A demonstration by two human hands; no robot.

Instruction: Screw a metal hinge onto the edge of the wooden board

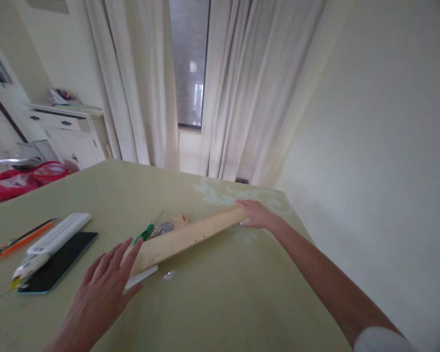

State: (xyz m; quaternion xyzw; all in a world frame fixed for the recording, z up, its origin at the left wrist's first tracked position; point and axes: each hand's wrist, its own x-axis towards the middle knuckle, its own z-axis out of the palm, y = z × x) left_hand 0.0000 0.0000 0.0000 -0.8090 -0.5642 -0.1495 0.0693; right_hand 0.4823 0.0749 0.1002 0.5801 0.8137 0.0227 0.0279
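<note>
A long pale wooden board (190,239) lies slantwise over the table, with two small dark holes near its front edge. White pieces show under it near both ends; the left one is a white strip (142,277). My right hand (255,214) is closed over the board's far right end. At the near left end, my left hand (108,278) has its fingers stretched and thumb apart around the board's end; whether it presses on the wood is hidden. Just behind the board are a green-handled tool (144,233), a heap of grey screws or nails (162,229) and a small wooden block (181,221).
On the left of the green-covered table (220,308) lie a black-screened phone (64,264), a white power strip (60,232) with a cord, and an orange cutter (22,239). A small clear piece (169,275) is before the board. A wall (381,146) borders the right side.
</note>
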